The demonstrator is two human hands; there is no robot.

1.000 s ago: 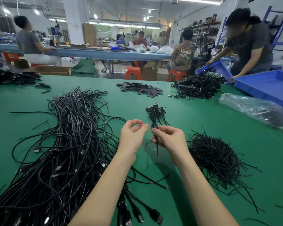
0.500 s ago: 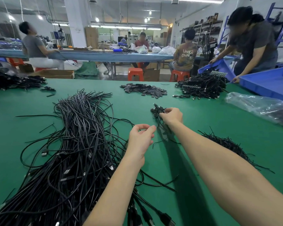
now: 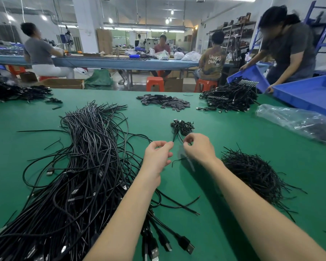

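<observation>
A small bundle of tied black cables (image 3: 183, 127) lies on the green table (image 3: 224, 132) just beyond my hands. My left hand (image 3: 157, 157) has curled fingers, with thumb and forefinger together next to a thin tail of that bundle; whether it holds the tail is unclear. My right hand (image 3: 198, 147) pinches a thin black tie (image 3: 186, 160), which is blurred beneath it. A big heap of black USB cables (image 3: 83, 166) lies under and left of my left forearm. A mound of black ties (image 3: 252, 172) sits right of my right wrist.
Farther back lie a pile of flat black pieces (image 3: 164, 102) and another heap of cables (image 3: 231, 97). At the right are a clear plastic bag (image 3: 297, 121) and blue bins (image 3: 309, 93), with a person (image 3: 288, 48) bent over them. Other people sit at a far table.
My right hand reached out to the small bundle, then drew back beside my left hand. The bundle now lies alone on the table. My left hand stayed nearly still.
</observation>
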